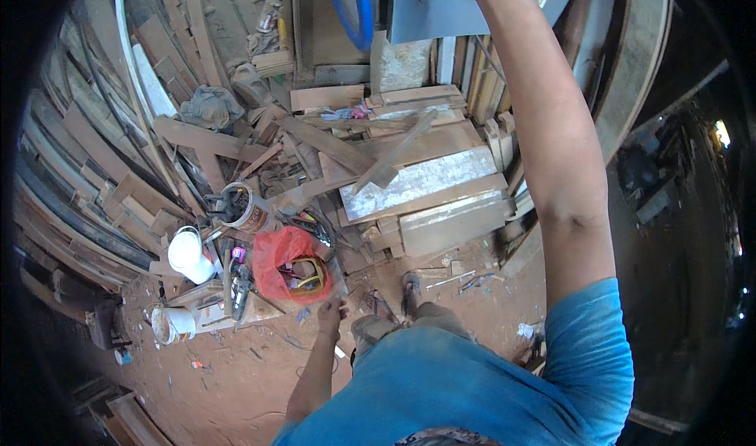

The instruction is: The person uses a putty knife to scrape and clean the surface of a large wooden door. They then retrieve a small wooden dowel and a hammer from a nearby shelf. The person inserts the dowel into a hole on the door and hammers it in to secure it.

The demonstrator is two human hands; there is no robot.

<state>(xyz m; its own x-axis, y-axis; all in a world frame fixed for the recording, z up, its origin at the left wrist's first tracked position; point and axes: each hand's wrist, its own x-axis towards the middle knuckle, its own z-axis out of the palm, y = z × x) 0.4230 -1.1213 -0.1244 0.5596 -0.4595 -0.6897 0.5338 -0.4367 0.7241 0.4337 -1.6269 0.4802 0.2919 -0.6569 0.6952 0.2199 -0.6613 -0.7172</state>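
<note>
- The right arm [543, 107], in a blue sleeve, is nearest the camera, raised across the right side; its hand passes out of view at the far edge, so I cannot tell how its fingers stand or what they hold.
- The grey-blue box [425, 9] stands at the far side, beside that wrist; its inside does not show. A blue rim [350, 21] shows just left of it.
- The left hand [332, 316] is low, its fingers loosely curled; I cannot tell if anything small is between them.
- The red plastic bag [276, 261] is near that hand, to its far left, mouth open, with a yellow loop [319, 269] and darker items inside that are too unclear to name.
- A bucket [256, 214] stands beyond the bag, filled with dark items [228, 202], perhaps tools.
- A white pail [186, 249] is left of the bag; its contents cannot be made out.
- A smaller white pail [183, 323] sits nearer, at the left, with something brownish inside.
- Stacked planks [441, 143] lie farther off, right of the bucket.
</note>
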